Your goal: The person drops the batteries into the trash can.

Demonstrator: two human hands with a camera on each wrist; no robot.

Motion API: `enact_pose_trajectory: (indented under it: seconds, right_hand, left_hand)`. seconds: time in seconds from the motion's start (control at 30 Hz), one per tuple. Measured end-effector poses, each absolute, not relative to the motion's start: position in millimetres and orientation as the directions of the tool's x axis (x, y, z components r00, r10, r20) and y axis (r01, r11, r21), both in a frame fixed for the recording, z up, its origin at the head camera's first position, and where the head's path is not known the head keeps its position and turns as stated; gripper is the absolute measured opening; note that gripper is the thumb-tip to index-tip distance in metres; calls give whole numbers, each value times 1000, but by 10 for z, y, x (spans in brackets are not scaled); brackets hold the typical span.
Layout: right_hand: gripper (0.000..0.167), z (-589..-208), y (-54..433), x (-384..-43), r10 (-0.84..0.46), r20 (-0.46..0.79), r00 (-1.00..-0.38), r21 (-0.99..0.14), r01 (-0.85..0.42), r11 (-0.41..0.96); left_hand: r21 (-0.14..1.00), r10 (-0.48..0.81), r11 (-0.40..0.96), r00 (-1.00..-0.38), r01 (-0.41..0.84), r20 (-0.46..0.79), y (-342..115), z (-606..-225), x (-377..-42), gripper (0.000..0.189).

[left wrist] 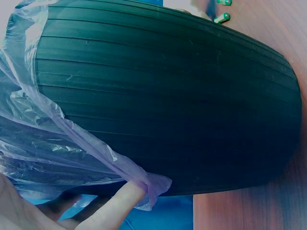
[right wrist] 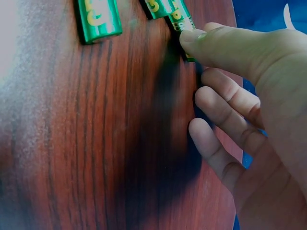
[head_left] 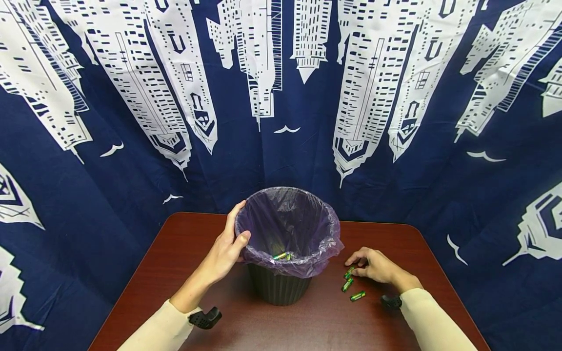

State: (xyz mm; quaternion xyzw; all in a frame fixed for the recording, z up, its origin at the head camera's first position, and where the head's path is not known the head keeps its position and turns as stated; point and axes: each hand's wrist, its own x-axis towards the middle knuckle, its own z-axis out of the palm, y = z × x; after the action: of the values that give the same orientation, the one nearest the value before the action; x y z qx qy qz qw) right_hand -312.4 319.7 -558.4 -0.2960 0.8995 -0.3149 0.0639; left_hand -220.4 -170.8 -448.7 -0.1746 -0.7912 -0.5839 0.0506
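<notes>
A dark ribbed trash can (head_left: pixel 281 290) stands on the table, lined with a thin purple bag (head_left: pixel 327 246) folded over its rim. My left hand (head_left: pixel 230 243) grips the rim on the left side, thumb inside and fingers outside; the bag bunches at a fingertip in the left wrist view. Green batteries (head_left: pixel 280 256) lie within the can. To its right, my right hand (head_left: pixel 375 265) pinches a green-and-yellow battery (right wrist: pixel 180 19) at the table, thumb on its end, index finger mostly hidden. Close by lie two more batteries, one nearer the can (head_left: pixel 347 284) and another battery (head_left: pixel 357 296) in front.
The reddish-brown wooden table (head_left: pixel 333 326) carries all of this. Behind and at both sides hangs a navy cloth (head_left: pixel 303 161) with white buildings and birds. Each wrist wears a black strap device (head_left: pixel 205 318).
</notes>
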Motion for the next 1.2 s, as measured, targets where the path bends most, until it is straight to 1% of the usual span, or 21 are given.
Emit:
enact_pose_trajectory:
  seconds: [0.27,0.53,0.83,0.97,1.07,1.1,1.13,1.2]
  right_hand:
    - [18,-5595,3145,-3144,-595,118,-795,-595,-537,598]
    - [14,-5645,3141,-3189,-604,134,-785,-570,-560,601]
    - [11,-5678,3123,-3210,-588,140,-796,-562,-553,615]
    - [10,-5686,3149,-3224,-583,132,-802,-585,-537,608]
    - [10,-5710,3188,-3247,-607,170,-776,-603,-569,559]
    - [8,-5764,3225,-3294,-631,209,-747,-606,-605,517]
    - [7,-5771,3234,-3301,-640,222,-735,-606,-618,500]
    - [7,-5784,3241,-3315,-650,235,-722,-606,-632,483]
  left_hand:
    - [909,212,253,-936,331,282,-1712,-4489,-2200,88]
    - [909,219,246,-933,336,285,-1712,-4492,-2196,86]
    - [904,219,259,-932,341,289,-1720,-4502,-2206,85]
    - [890,218,278,-926,361,308,-1721,-4499,-2207,87]
    - [885,213,284,-924,370,318,-1718,-4498,-2204,88]
    - [884,210,285,-924,370,319,-1718,-4497,-2203,88]
    - [887,209,282,-926,366,316,-1717,-4498,-2201,88]
    - [895,210,272,-929,354,304,-1715,-4500,-2198,87]
